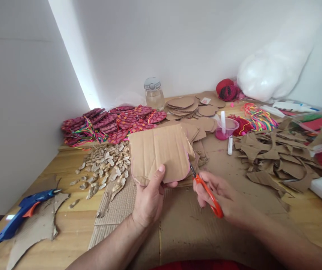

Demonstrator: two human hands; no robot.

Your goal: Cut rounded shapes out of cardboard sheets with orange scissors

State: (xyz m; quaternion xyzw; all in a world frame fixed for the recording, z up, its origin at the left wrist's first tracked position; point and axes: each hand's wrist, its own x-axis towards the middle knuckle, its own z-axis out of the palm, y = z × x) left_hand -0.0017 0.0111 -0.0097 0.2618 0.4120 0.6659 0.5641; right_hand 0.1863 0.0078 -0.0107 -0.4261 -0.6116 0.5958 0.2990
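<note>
My left hand [149, 195] grips a piece of cardboard [158, 152] by its lower edge, thumb on the front face and fingers behind. The piece has rounded lower corners and a pink line drawn along its border. In my right hand [220, 197] is a pair of scissors [208, 195] with orange handles. Its dark blades meet the cardboard's right edge, where a narrow strip curls away from the piece. Just behind the held piece lie several cut cardboard shapes [193, 129].
Peanut shells [107, 161] are heaped to the left, near a blue glue gun [26, 213]. Decorated maroon pieces [133, 116] and a glass jar [154, 95] stand at the back. Cardboard scraps [279, 153] pile up on the right, beside a pink cup [225, 129].
</note>
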